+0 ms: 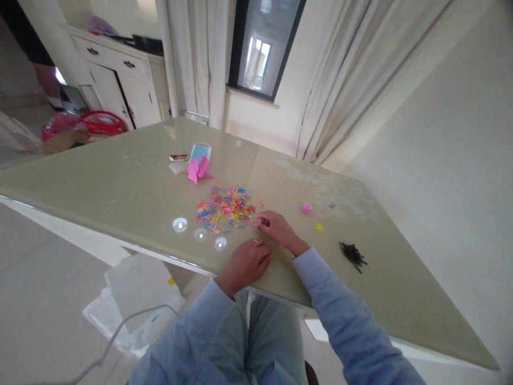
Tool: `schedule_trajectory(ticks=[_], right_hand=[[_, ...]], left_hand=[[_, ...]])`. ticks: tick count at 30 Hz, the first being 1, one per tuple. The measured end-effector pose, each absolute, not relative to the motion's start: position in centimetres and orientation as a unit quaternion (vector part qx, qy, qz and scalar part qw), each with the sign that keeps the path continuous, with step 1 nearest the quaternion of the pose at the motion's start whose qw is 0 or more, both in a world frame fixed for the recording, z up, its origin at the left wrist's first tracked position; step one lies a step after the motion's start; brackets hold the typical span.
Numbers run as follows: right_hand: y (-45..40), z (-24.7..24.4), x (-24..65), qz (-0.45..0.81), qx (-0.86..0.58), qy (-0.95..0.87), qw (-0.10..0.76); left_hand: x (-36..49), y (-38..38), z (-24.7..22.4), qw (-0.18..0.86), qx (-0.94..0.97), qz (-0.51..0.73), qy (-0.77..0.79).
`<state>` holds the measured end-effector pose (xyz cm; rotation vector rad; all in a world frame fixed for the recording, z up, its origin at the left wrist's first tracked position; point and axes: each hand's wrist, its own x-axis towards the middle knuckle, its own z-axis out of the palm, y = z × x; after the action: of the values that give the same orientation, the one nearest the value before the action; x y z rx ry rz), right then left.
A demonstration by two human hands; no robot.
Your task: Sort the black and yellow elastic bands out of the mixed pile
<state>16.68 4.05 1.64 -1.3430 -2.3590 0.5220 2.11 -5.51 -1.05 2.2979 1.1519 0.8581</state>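
Note:
A loose heap of small multicoloured rubber bands (226, 206) lies on the table, in pink, yellow, blue and orange. At the heap's right edge is my right hand (277, 229), its thumb and fingers pinched together; whatever is between them is too small to make out. Nearer to me, my left hand (245, 265), with a ring on one finger, rests by the table edge with curled fingers, and its grip is hidden. To the right sit a little pink bunch (306, 208), a yellow bunch (318, 228) and a faint pale bunch (331, 203).
A pile of thin black pieces (352, 255) lies at right on the glossy table (132, 198). Beyond the heap are a blue face mask (200, 152), pink scraps (198, 169) and a small packet (178, 157). A person's leg (45, 80) shows far left, beside a white cabinet (116, 75).

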Motion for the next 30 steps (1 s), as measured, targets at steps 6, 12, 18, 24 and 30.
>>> schedule_trajectory(ticks=[6,12,18,24,30], right_hand=[[5.9,1.6,15.3,0.156,-0.512,-0.834,0.132],[5.4,1.6,15.2,0.139,-0.505,-0.840,0.141],[5.1,1.4,15.5,0.137,-0.502,-0.833,0.189],[4.1,1.9,16.4,0.173,-0.496,-0.809,0.263],[1.1,3.8,18.0,0.350,-0.505,-0.661,0.430]], left_hand=[[2.1,-5.4,-0.9,0.223,0.823,0.318,0.416],[2.1,-5.4,-1.0,0.236,0.818,0.324,0.413],[2.2,-5.4,-1.0,0.236,0.813,0.332,0.415],[2.2,-5.3,-1.0,0.242,0.807,0.339,0.419],[2.1,-5.3,-1.0,0.258,0.800,0.337,0.424]])
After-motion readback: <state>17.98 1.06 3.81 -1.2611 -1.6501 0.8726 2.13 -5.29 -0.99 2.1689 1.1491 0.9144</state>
